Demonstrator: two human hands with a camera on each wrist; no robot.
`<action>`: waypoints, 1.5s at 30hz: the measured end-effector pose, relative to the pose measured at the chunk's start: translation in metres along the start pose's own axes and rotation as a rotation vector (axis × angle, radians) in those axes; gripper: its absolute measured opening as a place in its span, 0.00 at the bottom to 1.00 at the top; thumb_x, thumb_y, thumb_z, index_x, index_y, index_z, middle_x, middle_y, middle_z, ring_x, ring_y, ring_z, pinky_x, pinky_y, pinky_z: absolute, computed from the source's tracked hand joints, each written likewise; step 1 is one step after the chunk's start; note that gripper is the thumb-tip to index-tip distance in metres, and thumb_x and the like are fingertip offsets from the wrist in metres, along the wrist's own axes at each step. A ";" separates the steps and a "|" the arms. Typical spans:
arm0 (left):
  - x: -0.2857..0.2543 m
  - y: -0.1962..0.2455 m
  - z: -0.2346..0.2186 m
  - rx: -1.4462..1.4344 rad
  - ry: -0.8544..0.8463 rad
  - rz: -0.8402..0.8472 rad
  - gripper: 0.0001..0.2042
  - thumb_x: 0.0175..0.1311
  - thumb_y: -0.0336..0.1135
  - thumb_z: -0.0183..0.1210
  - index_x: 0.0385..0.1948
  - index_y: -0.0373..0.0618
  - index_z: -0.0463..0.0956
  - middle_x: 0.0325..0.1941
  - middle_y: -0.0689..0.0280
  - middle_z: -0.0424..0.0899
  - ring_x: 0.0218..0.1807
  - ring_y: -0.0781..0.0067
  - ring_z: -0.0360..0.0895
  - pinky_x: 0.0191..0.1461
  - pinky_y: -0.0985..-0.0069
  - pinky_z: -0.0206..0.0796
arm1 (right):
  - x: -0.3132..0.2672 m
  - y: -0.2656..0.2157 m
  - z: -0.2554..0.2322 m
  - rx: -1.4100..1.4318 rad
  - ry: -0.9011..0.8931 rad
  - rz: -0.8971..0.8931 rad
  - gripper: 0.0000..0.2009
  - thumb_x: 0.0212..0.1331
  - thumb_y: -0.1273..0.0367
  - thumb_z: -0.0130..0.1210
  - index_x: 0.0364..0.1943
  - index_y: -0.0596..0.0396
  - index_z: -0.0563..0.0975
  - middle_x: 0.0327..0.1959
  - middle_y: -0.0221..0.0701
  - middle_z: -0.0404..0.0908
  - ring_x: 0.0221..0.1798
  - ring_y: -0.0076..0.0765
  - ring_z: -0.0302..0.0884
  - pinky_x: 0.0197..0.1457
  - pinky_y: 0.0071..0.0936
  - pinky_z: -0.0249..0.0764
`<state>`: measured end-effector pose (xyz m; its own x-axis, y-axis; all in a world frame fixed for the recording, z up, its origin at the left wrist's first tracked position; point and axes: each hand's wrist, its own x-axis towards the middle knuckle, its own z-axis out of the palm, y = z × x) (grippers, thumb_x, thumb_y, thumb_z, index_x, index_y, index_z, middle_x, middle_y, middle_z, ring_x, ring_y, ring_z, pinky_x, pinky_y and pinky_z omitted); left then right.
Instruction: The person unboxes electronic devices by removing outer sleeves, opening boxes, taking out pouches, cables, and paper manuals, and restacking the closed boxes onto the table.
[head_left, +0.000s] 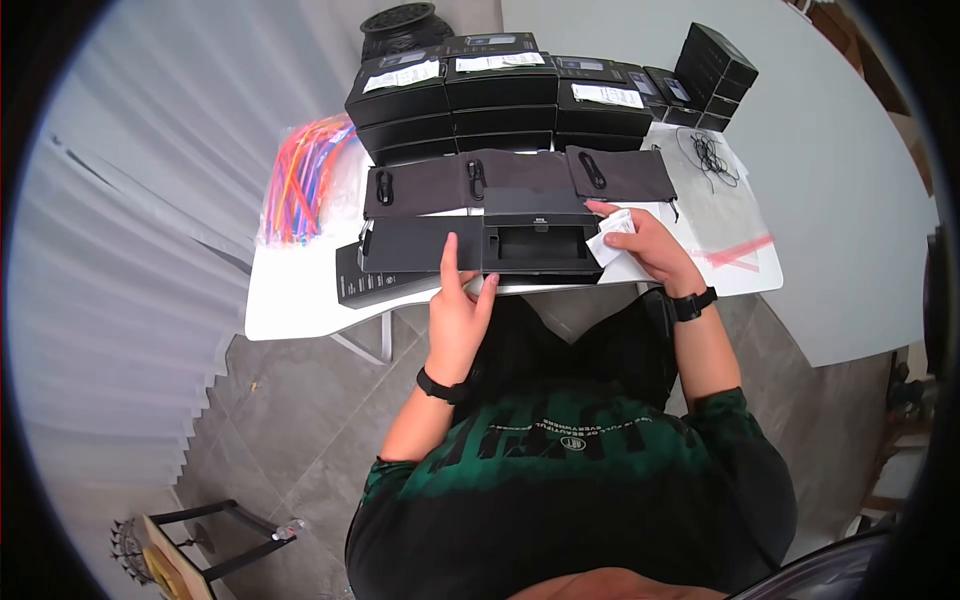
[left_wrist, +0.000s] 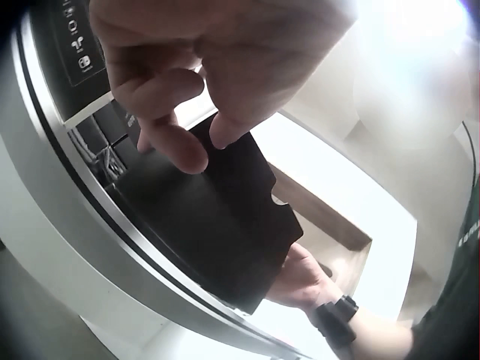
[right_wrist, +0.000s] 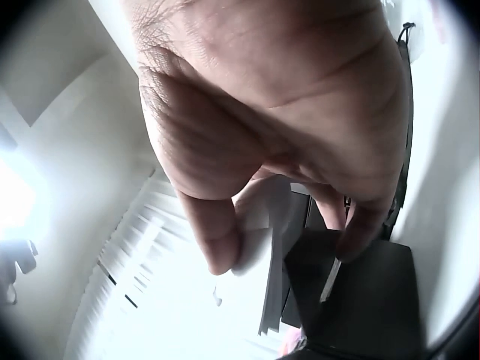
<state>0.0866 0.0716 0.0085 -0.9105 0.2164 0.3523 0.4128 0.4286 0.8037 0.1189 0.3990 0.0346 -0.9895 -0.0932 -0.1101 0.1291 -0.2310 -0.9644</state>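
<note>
In the head view a black box [head_left: 540, 245] lies open at the table's front edge, its lid panel [head_left: 420, 245] spread to the left. Its inner tray shows a hollow recess. My left hand [head_left: 460, 315] holds it at the front, index finger extended over the lid panel and thumb by the front edge. The left wrist view shows fingertips against the dark box side [left_wrist: 217, 217]. Pinched between thumb and fingers of my right hand [head_left: 650, 245] is a folded white paper [head_left: 612, 235], over the box's right end. Its other fingers reach a raised black flap [right_wrist: 360, 300].
Behind lie dark grey pouches [head_left: 420, 190] with coiled black cables [head_left: 592, 170]. Stacked black boxes [head_left: 500, 90] line the back, some with paper slips. A bag of colourful strips [head_left: 310, 185] lies left, thin black wires [head_left: 710, 155] right. Another black box piece [head_left: 375, 287] lies beneath the lid panel.
</note>
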 end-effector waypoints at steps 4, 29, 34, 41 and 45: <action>0.004 -0.006 0.011 0.228 0.056 0.082 0.41 0.66 0.36 0.69 0.78 0.46 0.54 0.33 0.59 0.90 0.22 0.67 0.84 0.29 0.71 0.74 | 0.006 0.012 0.000 0.064 -0.001 -0.056 0.21 0.63 0.73 0.65 0.60 0.58 0.76 0.43 0.27 0.84 0.42 0.21 0.83 0.50 0.22 0.80; 0.003 -0.022 0.028 -0.444 0.244 -0.116 0.51 0.63 0.24 0.69 0.81 0.45 0.37 0.34 0.67 0.78 0.24 0.87 0.70 0.34 0.85 0.65 | 0.004 -0.014 -0.004 -0.411 -0.268 0.092 0.18 0.59 0.67 0.67 0.53 0.58 0.82 0.75 0.30 0.72 0.65 0.30 0.70 0.69 0.29 0.66; 0.000 -0.020 0.032 -0.514 0.252 -0.160 0.48 0.64 0.23 0.67 0.81 0.46 0.40 0.37 0.66 0.77 0.24 0.87 0.68 0.34 0.85 0.65 | 0.005 -0.008 -0.003 -0.856 -0.306 -0.260 0.09 0.57 0.66 0.66 0.37 0.56 0.82 0.74 0.32 0.74 0.71 0.46 0.64 0.75 0.42 0.60; -0.002 -0.032 0.036 0.018 0.276 0.257 0.44 0.64 0.21 0.63 0.80 0.45 0.44 0.43 0.64 0.78 0.26 0.79 0.70 0.32 0.79 0.66 | -0.009 0.003 -0.004 -0.770 -0.349 -0.367 0.07 0.58 0.69 0.64 0.32 0.58 0.79 0.70 0.33 0.78 0.80 0.50 0.58 0.79 0.45 0.58; 0.000 -0.021 0.031 0.183 0.161 0.255 0.30 0.62 0.20 0.62 0.69 0.46 0.70 0.42 0.61 0.80 0.30 0.65 0.78 0.32 0.70 0.72 | -0.029 0.004 0.015 -0.889 -0.289 -0.401 0.07 0.57 0.73 0.64 0.31 0.60 0.77 0.70 0.36 0.77 0.81 0.53 0.58 0.78 0.44 0.61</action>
<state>0.0784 0.0893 -0.0233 -0.7634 0.2016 0.6136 0.6115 0.5315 0.5862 0.1490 0.3866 0.0374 -0.8808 -0.4246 0.2095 -0.4200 0.4964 -0.7597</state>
